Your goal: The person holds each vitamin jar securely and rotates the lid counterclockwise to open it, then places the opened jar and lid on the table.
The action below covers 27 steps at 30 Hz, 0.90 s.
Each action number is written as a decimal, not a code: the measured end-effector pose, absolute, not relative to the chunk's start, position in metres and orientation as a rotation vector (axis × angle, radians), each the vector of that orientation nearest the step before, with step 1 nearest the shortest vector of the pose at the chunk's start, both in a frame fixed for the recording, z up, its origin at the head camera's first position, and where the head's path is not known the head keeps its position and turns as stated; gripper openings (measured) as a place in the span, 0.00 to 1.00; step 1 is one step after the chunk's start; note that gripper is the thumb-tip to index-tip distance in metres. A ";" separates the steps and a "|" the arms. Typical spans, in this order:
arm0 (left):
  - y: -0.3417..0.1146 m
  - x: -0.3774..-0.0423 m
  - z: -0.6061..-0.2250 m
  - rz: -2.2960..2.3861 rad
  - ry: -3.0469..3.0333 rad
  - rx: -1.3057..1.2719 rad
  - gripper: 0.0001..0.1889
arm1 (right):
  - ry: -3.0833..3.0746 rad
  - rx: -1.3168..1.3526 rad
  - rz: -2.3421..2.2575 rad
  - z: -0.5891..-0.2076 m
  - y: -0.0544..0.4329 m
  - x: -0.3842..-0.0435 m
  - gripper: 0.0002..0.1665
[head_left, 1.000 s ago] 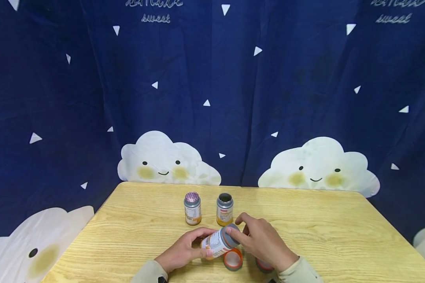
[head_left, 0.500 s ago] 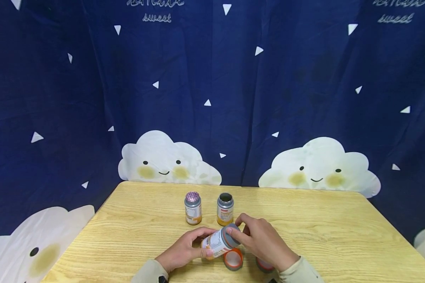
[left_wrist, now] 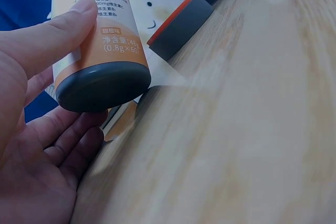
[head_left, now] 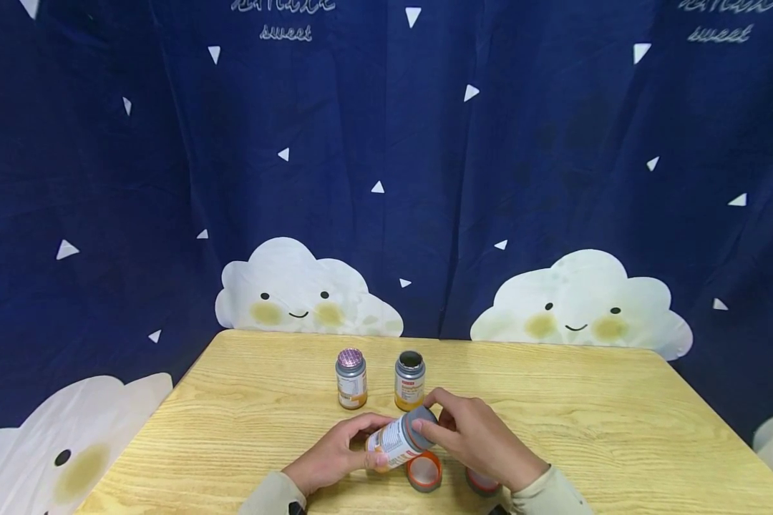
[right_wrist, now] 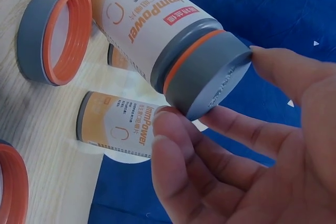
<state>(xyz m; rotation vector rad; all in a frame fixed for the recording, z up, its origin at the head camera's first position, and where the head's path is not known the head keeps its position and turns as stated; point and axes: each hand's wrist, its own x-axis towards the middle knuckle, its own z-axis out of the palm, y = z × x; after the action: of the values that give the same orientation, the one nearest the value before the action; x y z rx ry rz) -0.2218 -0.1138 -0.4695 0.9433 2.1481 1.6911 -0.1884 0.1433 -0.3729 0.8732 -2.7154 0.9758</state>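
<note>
My left hand (head_left: pixel 335 454) grips a tilted supplement bottle (head_left: pixel 389 443) around its body, the white and orange label showing between thumb and fingers. At the bottle's upper end, my right hand (head_left: pixel 479 438) pinches the grey screw cap (right_wrist: pixel 210 72) between thumb and fingertips. The cap sits on the neck, its orange ring visible in the right wrist view. In the left wrist view the dark bottle base (left_wrist: pixel 105 87) hangs above the wood, the hand's lower fingers beneath it. A loose grey cap (head_left: pixel 424 472) with an orange inner rim lies just below the bottle.
Another loose cap (head_left: pixel 482 481) lies partly hidden under my right wrist. Behind the hands stand two similar bottles: one with a purple foil seal (head_left: pixel 351 383), the other (head_left: pixel 410 385) with a dark, uncovered mouth. The wooden table (head_left: pixel 605 422) ends at a blue cloud-printed curtain (head_left: pixel 425 179).
The fingers of my right hand have shifted slightly around the cap, with the index finger a little further left. My left hand and the bottle stay nearly still.
</note>
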 end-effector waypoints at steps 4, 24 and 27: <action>-0.114 -0.220 -0.467 1.685 2.154 0.926 0.22 | -2.729 0.897 0.980 -0.372 0.144 -0.189 0.16; -0.114 -0.221 -0.468 1.690 2.149 0.927 0.22 | -2.655 1.015 0.954 -0.371 0.148 -0.190 0.16; -0.114 -0.222 -0.469 1.691 2.147 0.928 0.22 | -2.659 1.037 0.964 -0.370 0.148 -0.190 0.16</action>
<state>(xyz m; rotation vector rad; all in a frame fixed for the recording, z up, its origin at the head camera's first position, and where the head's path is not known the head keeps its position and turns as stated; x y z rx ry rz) -0.2215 -0.1138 -0.4687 0.9282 2.1469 1.6910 -0.1895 0.1481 -0.3705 1.0375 -2.6586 0.9641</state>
